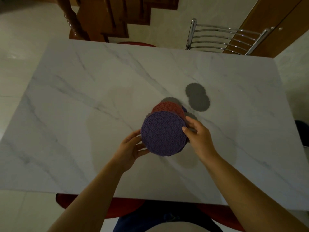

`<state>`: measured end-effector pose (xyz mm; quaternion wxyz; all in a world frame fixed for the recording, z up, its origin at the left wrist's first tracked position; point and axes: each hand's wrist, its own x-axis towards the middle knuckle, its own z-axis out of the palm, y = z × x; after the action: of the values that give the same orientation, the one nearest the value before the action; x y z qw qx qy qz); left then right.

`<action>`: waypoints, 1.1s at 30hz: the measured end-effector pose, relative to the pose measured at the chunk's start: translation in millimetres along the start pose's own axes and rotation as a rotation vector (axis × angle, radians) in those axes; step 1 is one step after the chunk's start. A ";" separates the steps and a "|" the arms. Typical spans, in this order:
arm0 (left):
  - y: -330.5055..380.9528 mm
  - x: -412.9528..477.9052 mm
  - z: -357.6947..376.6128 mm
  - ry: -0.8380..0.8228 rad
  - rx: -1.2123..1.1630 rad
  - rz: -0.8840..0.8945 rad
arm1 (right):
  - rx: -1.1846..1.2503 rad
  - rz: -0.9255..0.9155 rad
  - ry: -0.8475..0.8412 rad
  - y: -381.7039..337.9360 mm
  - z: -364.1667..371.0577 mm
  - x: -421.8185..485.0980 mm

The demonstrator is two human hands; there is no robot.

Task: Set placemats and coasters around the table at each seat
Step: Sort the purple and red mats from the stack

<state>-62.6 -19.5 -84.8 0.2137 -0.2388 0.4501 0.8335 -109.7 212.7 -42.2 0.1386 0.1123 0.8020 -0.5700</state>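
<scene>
Both hands are holding a round purple mat [163, 133] just above the middle of a white marble-patterned desk [83, 106]. The left hand [129, 150] is gripping its edge at about eight o'clock, fingers curling underneath. The right hand [199, 136] is pinching the edge at three o'clock, thumb pressing on top. The purple mat is showing a fine star lattice and a scalloped rim. A red mat [168, 107] with the same pattern is peeking out from behind it at twelve o'clock, partly hidden. Two small grey scalloped coasters [197, 97] are lying overlapped on the desk at one o'clock, near the mats but apart. A metal chair back [222, 39] is standing beyond the far desk edge at one o'clock, and wooden stairs [107, 19] are rising at eleven o'clock.
</scene>
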 end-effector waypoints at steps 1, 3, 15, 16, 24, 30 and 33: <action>0.8 -0.2 0.2 0.005 0.004 -0.008 | 0.006 0.010 -0.006 0.9 -0.2 0.1; 0.5 -0.4 0.4 -0.001 0.002 -0.001 | 0.018 0.036 -0.016 3.7 -0.5 0.6; -3.5 4.5 -1.3 0.013 0.018 0.011 | 0.059 0.078 -0.091 11.5 0.8 5.7; -4.0 5.2 -2.2 0.024 0.022 0.010 | 0.054 0.075 -0.094 12.2 1.9 6.5; 3.2 4.8 -16.8 0.096 0.025 0.036 | -0.065 0.106 -0.114 8.5 12.9 32.8; 10.7 0.9 -35.6 0.109 -0.009 0.043 | -0.673 0.182 -0.082 -0.9 13.9 86.0; 10.4 -1.4 -40.7 0.110 -0.052 0.049 | -0.802 0.247 -0.104 3.6 23.6 90.9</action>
<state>-59.1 -59.6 -96.8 0.1619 -0.2786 0.4450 0.8355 -191.4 193.5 -84.6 0.2789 0.1159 0.9327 -0.1968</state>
